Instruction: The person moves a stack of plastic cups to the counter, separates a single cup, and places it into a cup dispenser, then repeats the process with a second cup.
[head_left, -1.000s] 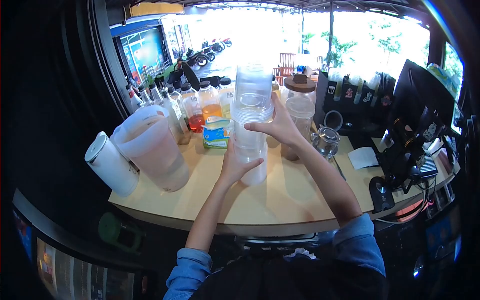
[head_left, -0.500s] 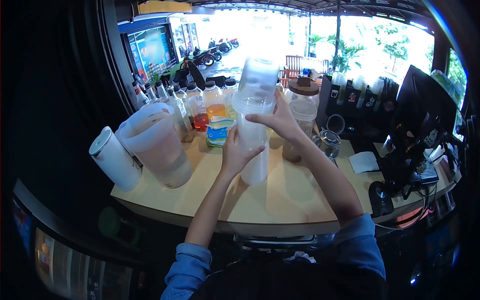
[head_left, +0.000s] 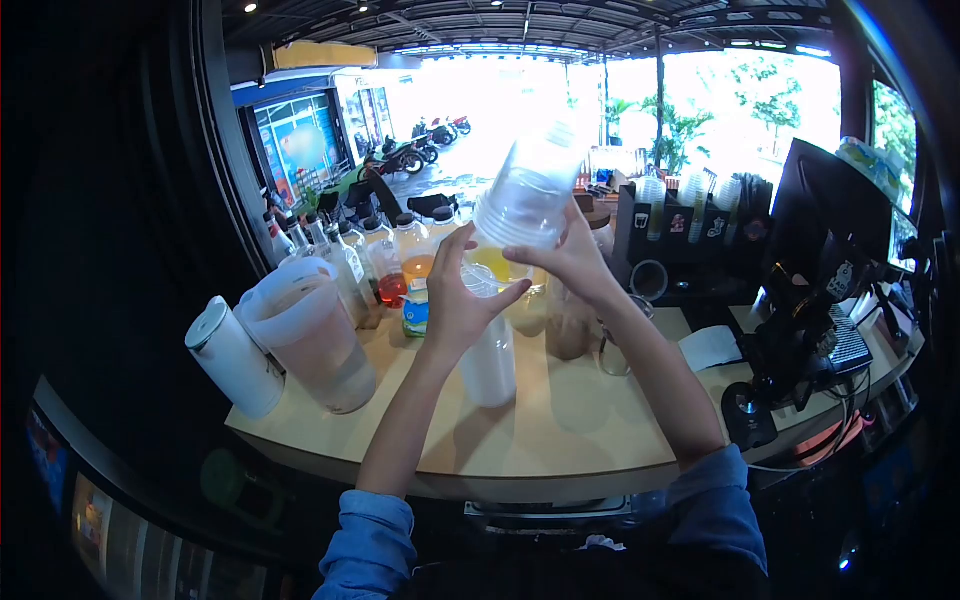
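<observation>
A stack of clear plastic cups (head_left: 530, 195) is in my right hand (head_left: 575, 260), tilted with its upper end leaning right and slightly blurred. Below it, a tall whitish stack of plastic cups (head_left: 489, 360) stands upright on the counter (head_left: 590, 430). My left hand (head_left: 460, 305) curves around the top of this lower stack, thumb on the right side and fingers raised behind. A gap separates the two stacks, with something yellow showing through behind.
To the left stand a translucent pitcher (head_left: 315, 340) and a white jug (head_left: 235, 358). Bottles with red (head_left: 391, 285) and orange liquid line the back, near a blue-and-green packet (head_left: 415, 313). At right are a cup holder (head_left: 690, 230), a white napkin (head_left: 711, 347) and a dark machine (head_left: 830, 290).
The upper cup stack has come away from the lower one, moving up and right and tilting further. My left hand has risen to the lower stack's top. The camera view has shifted slightly.
</observation>
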